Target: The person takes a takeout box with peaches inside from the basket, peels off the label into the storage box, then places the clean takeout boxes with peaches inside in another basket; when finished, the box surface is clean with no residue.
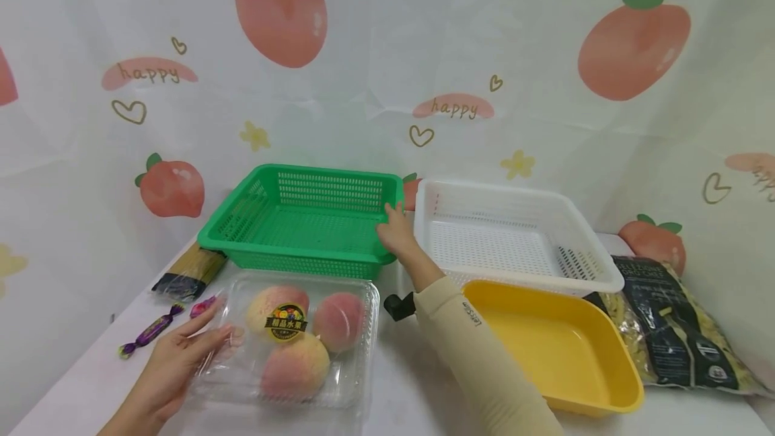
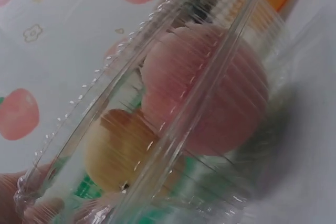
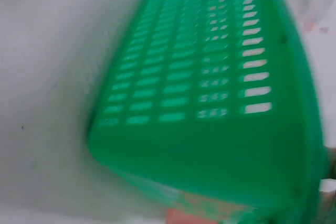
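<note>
A clear plastic clamshell box (image 1: 351,382) with three peaches (image 1: 294,369) lies at the front of the table. My left hand (image 1: 214,328) holds its left edge, thumb on top, fingers showing through the plastic. In the left wrist view the box (image 2: 220,35) fills the frame, with a pink peach (image 2: 210,93) and a yellower one inside. My right hand (image 1: 395,222) reaches forward and grips the near right corner of the green slotted basket (image 1: 290,231), which stands behind the box. The right wrist view shows the green basket (image 3: 210,103) close up and blurred.
A white slotted basket (image 1: 596,278) stands right of the green one, with a yellow tray (image 1: 617,389) in front of it. A dark bag of pasta (image 1: 672,328) lies at the far right. A spaghetti packet (image 1: 190,271) and two wrapped candies (image 1: 151,332) lie at the left.
</note>
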`<state>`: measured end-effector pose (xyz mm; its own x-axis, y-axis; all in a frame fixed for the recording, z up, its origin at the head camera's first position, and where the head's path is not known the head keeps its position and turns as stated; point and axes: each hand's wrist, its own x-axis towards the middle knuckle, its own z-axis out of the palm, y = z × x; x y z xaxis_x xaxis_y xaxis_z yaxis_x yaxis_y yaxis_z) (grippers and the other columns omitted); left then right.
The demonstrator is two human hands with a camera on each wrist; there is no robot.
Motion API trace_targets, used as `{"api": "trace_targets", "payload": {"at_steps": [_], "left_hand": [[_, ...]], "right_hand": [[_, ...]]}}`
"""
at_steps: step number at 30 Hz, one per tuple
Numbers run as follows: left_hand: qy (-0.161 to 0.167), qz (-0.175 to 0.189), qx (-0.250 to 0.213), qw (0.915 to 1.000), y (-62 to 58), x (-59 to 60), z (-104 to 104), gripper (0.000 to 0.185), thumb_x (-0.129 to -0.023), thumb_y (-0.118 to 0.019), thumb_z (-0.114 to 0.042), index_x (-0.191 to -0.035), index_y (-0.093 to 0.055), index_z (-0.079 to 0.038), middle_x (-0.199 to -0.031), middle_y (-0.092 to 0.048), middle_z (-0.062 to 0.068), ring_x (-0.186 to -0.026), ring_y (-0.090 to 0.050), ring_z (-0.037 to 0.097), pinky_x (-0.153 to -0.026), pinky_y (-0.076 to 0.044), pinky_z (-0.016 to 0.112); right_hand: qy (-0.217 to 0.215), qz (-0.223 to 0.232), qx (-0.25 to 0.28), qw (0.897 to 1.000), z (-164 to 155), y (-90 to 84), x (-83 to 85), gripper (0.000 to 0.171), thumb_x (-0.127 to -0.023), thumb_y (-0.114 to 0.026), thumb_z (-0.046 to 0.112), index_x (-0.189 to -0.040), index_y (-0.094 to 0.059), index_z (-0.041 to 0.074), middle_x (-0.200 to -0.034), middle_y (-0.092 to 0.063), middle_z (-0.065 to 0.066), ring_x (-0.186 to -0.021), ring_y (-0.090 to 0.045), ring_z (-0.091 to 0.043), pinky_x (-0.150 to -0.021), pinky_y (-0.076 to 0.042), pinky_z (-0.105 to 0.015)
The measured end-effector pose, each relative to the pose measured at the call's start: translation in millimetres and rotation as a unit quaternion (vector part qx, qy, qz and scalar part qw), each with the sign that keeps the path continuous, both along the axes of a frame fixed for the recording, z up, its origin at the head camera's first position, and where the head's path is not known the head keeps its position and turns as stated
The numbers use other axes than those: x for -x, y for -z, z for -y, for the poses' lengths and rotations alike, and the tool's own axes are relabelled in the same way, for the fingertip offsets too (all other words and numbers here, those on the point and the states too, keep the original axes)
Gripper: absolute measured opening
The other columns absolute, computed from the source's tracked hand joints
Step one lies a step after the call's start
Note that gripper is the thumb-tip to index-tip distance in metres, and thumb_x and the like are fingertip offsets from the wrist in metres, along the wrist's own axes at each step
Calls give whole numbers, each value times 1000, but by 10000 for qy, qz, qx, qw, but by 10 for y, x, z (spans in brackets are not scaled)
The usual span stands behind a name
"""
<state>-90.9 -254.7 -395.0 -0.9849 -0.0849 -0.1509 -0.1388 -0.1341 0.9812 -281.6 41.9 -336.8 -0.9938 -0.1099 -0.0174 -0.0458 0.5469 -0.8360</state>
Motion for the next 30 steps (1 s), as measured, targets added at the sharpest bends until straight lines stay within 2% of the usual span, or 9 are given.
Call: {"api": "trace_targets", "payload": {"at_steps": [3, 7, 13, 17, 21, 23, 25, 28, 30], "left_hand": [[-101, 146, 65, 9998, -20, 10, -61, 43, -91, -59, -11, -99, -60, -54, -82, -73, -11, -74, -68, 1, -65, -54, 17], [-159, 40, 237, 9996, -26, 13, -172, 41, -91, -60, -13, -100, -59, -52, -82, -73, -11, -76, -68, 0, -66, -54, 16], [-82, -136, 462, 9988, -17, 21, -338, 41, -91, -60, -13, -104, -57, -52, -83, -72, -12, -78, -66, -1, -65, -53, 16], [-88, -117, 497, 9987, -18, 29, -424, 43, -91, -60, -11, -102, -56, -53, -81, -72, -12, -76, -66, 0, -65, -53, 16], [-82, -78, 513, 9986, -23, 30, -510, 43, -90, -60, -11, -103, -56, -52, -81, -71, -11, -75, -66, 2, -66, -54, 17], [-22, -36, 492, 9988, -28, 29, -548, 42, -90, -60, -11, -110, -55, -48, -83, -72, -11, -76, -66, 2, -67, -54, 17], [46, 49, 513, 9987, -41, 30, -577, 45, -91, -60, -13, -124, -51, -41, -86, -71, -11, -79, -67, 2, -69, -54, 16], [127, 189, 606, 9979, -69, 33, -610, 56, -91, -60, -15, -142, -38, -23, -89, -71, -9, -82, -66, 2, -70, -53, 16], [151, 249, 666, 9974, -86, 34, -631, 61, -91, -60, -16, -145, -32, -13, -90, -71, -9, -83, -66, 2, -71, -53, 16]], "right_hand": [[-273, 125, -49, 9995, -32, -74, -81, 64, -91, -49, 17, -149, -22, 8, -157, 1, -15, -144, 5, -35, -114, -12, -56], [-818, 160, -188, 9963, -109, -208, -245, 66, -93, -51, 26, -150, -20, 11, -158, 1, -11, -145, 5, -31, -114, -12, -56], [-1758, 94, -554, 9828, -276, -402, -489, 68, -95, -52, 31, -150, -17, 12, -159, 0, -5, -146, -2, -27, -114, -17, -54], [-2026, 8, -752, 9764, -393, -479, -587, 67, -94, -54, 34, -149, -23, 12, -159, -5, -3, -145, -12, -29, -112, -24, -53], [-2184, -156, -935, 9712, -495, -531, -661, 65, -93, -55, 34, -148, -26, 12, -158, -9, -3, -145, -13, -28, -113, -24, -52], [-2244, -260, -1013, 9689, -532, -552, -690, 65, -93, -56, 34, -148, -28, 12, -158, -11, -3, -145, -10, -28, -113, -22, -52], [-2306, -327, -1160, 9656, -560, -568, -719, 66, -92, -57, 34, -147, -29, 12, -158, -13, -2, -145, -10, -27, -113, -22, -53], [-2482, -432, -1397, 9576, -583, -584, -759, 67, -91, -58, 34, -147, -30, 10, -157, -16, -4, -144, -15, -30, -112, -26, -52], [-2640, -481, -1545, 9508, -585, -596, -783, 67, -90, -60, 33, -146, -31, 9, -156, -19, -6, -143, -20, -30, -111, -28, -51]]}}
